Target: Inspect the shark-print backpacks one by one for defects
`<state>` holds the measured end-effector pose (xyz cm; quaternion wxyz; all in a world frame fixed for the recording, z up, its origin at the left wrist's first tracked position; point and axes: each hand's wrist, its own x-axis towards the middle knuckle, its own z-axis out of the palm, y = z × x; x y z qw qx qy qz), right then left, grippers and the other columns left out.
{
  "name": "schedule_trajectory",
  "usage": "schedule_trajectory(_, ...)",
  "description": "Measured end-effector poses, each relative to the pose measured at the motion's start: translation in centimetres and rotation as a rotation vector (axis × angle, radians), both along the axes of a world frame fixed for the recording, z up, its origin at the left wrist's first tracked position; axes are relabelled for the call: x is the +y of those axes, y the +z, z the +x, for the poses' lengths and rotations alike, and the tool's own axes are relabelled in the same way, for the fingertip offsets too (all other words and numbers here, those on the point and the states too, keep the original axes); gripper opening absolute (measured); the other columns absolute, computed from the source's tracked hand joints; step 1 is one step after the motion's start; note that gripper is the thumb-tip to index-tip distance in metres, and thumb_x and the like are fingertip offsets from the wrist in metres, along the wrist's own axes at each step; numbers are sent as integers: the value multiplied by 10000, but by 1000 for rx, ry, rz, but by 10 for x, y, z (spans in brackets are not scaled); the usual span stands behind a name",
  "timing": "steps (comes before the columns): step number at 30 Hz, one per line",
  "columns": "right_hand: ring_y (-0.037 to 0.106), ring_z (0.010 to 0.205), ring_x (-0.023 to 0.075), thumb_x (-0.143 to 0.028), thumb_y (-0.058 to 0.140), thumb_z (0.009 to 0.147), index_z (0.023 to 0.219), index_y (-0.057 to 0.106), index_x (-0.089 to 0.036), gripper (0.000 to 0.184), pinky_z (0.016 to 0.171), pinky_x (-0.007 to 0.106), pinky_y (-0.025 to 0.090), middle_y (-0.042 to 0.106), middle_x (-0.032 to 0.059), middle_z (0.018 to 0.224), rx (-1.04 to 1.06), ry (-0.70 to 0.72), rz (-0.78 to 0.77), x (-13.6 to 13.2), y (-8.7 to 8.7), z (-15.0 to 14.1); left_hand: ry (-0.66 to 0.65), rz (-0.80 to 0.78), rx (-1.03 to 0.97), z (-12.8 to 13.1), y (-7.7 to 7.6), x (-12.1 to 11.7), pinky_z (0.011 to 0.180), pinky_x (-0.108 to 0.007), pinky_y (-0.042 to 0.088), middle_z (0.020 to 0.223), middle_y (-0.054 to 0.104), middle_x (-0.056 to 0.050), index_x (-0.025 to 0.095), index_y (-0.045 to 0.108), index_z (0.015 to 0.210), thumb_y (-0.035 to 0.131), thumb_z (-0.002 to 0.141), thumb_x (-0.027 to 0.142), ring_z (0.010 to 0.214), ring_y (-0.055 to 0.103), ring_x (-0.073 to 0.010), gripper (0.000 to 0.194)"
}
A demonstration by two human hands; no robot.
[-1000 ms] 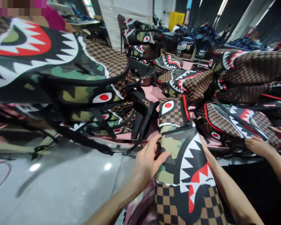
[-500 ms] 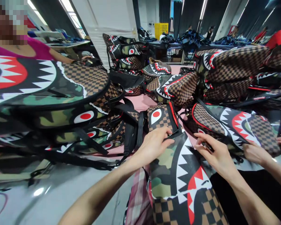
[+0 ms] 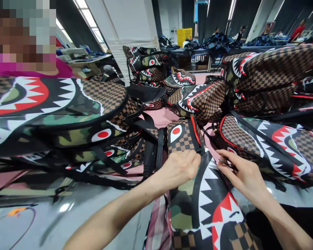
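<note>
A backpack (image 3: 184,199) with camouflage, brown checks and a shark-mouth print lies lengthwise across my lap, its far end on the pink table. My left hand (image 3: 184,166) is closed over its upper part, close to the end of the red-edged zip opening (image 3: 195,132); the fingertips are hidden. Just right of the bag's edge, my right hand (image 3: 242,172) is curled with thumb and forefinger close together. A small dark, shiny metal thing (image 3: 228,162) shows inside those fingers, too covered to name.
Similar backpacks are stacked at left (image 3: 101,100), at back right (image 3: 268,73) and beside my right hand (image 3: 273,142). Black straps (image 3: 160,147) hang near my left forearm. A person in a magenta top (image 3: 65,67) is at the left. A yellow crate (image 3: 184,36) stands far back.
My left hand has gone from a loose pinch near the zip to a closed fist in about the same place. Another person's hand and forearm at right have mostly left view.
</note>
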<state>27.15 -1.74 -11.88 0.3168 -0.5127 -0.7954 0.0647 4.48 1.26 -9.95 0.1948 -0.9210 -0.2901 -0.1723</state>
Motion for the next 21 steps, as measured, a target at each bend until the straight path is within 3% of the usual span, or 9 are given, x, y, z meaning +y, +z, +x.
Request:
schedule_trajectory(4, 648, 936, 237, -428, 463, 909, 1302, 417, -206, 454, 770, 337, 524, 635, 97, 1116, -57, -71, 67, -3, 5, 0, 28, -73, 52, 1, -2, 1, 467, -230, 377, 711, 511, -28, 146, 474, 805, 327, 877, 45, 624, 520, -155, 192)
schedule_trajectory(8, 644, 833, 199, -333, 445, 927, 1111, 515, -208, 233, 695, 294, 506, 645, 67, 976, -43, -34, 52, -2, 9, -6, 69, -209, -152, -2, -13, 7, 564, -234, 432, 771, 548, -29, 150, 483, 857, 323, 895, 85, 693, 539, -139, 177)
schedule_trajectory(11, 621, 847, 174, -307, 473, 929, 1074, 564, -205, 200, 703, 265, 485, 632, 53, 979, -39, 34, 89, 0, 12, -11, 64, -266, -302, -2, -18, 11, 602, -227, 445, 779, 561, -27, 149, 487, 852, 345, 895, 109, 685, 538, -119, 154)
schedule_trajectory(16, 596, 676, 129, -317, 478, 936, 997, 664, -197, 230, 574, 236, 423, 639, 31, 823, -142, 4, 168, 3, 15, -21, 66, -245, -351, 0, -20, 12, 586, -221, 440, 771, 559, -23, 154, 493, 854, 349, 892, 112, 676, 536, -116, 155)
schedule_trajectory(21, 584, 676, 131, -292, 483, 929, 944, 682, -189, 225, 546, 243, 381, 643, 35, 789, -188, -24, 251, 4, 15, -30, 72, -210, -369, 1, -21, 8, 592, -219, 449, 762, 559, -19, 154, 497, 874, 350, 894, 108, 674, 540, -115, 155)
